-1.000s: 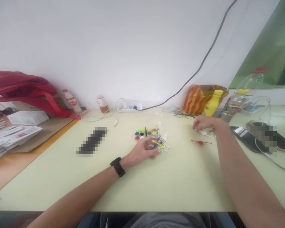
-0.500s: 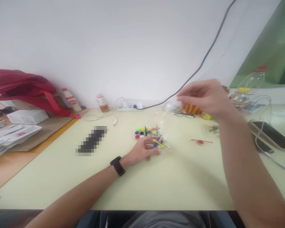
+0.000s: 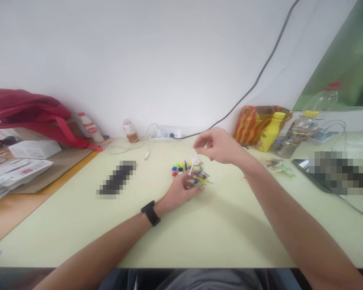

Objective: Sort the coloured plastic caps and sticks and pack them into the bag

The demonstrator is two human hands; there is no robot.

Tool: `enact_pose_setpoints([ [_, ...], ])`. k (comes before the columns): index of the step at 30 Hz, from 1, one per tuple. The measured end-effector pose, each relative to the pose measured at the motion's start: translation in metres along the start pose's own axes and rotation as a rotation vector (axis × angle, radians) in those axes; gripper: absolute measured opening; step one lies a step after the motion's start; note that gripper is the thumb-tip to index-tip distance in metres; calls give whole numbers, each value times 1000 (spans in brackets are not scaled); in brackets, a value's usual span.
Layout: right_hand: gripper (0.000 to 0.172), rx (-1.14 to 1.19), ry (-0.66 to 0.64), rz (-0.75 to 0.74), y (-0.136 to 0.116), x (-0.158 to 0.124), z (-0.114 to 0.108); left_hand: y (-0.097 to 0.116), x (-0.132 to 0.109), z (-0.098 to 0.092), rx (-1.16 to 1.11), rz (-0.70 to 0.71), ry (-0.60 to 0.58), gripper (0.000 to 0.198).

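Note:
My left hand (image 3: 181, 191), with a black watch (image 3: 151, 212) on its wrist, is curled around a bunch of small colourful pieces (image 3: 202, 180) low over the table. Just above them, my right hand (image 3: 216, 147) pinches the top of a small white object (image 3: 195, 162) that hangs from its fingertips; its exact form is blurred. Round coloured pots (image 3: 175, 169) in blue, red, green and yellow lie right behind my left hand, partly hidden by it.
Bottles, a yellow one (image 3: 270, 133) among them, and a striped bag (image 3: 246, 127) stand at the back right. A power strip (image 3: 165, 137) lies by the wall. Left are a red bag (image 3: 27, 108), a white box (image 3: 34, 148) and a jar (image 3: 130, 131).
My right hand has moved left and down with the white object, from high at the right to just above my left hand. My left hand has barely moved.

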State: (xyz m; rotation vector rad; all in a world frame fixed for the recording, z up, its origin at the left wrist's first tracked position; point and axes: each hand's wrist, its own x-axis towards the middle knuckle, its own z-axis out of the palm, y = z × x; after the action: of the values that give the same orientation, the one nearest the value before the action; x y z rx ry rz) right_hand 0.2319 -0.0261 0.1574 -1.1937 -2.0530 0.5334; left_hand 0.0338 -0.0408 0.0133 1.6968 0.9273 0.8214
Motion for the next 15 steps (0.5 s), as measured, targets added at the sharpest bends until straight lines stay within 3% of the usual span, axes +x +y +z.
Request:
enact_pose_setpoints([
  [5, 15, -63, -53, 69, -2, 1, 13, 1, 2, 0, 84, 133, 37, 46],
  [10, 11, -109, -215, 54, -5, -2, 13, 1, 1, 0, 115, 164, 60, 33],
  [15, 32, -68, -276, 36, -2, -4, -2, -6, 2, -1, 89, 131, -7, 41],
])
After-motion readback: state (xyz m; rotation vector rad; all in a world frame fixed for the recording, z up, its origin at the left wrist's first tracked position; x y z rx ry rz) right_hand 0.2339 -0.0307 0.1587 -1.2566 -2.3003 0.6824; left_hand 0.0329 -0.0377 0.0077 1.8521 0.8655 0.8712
